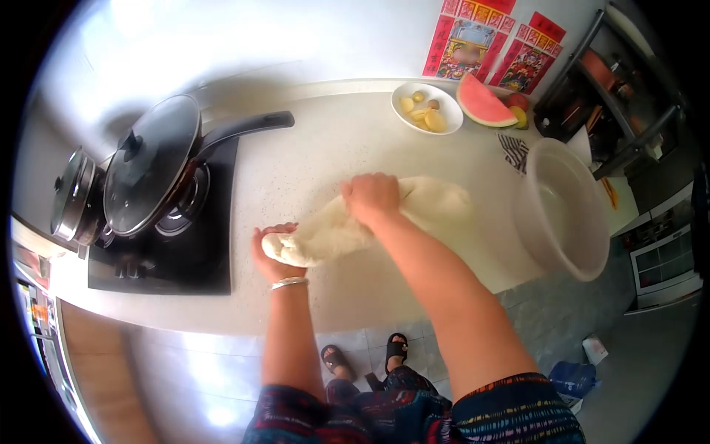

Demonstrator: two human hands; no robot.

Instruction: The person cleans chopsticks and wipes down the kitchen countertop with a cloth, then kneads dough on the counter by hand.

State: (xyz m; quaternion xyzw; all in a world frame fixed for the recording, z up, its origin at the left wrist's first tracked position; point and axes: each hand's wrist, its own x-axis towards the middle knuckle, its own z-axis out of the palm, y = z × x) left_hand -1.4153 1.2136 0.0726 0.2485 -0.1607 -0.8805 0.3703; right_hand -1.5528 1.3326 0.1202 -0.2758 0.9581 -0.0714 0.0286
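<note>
A long, pale lump of dough [325, 235] stretches across the middle of the pale countertop [333, 148]. My left hand [275, 251], with a bracelet at the wrist, cups the dough's left end from beneath; part of its fingers is hidden behind the dough. Over the dough's middle, my right hand [372, 198] presses down with curled fingers gripping it. The dough's right part [440, 203] lies flat on the counter, beyond my right hand. Small specks are scattered on the counter around the dough.
A lidded pan [151, 166] and a pot [78, 196] stand on the black stove [211, 251] at left. Behind are a white bowl [403, 92] of yellowish pieces and a watermelon slice [484, 102]. A large whitish basin [566, 207] and striped cloth [512, 152] sit at right.
</note>
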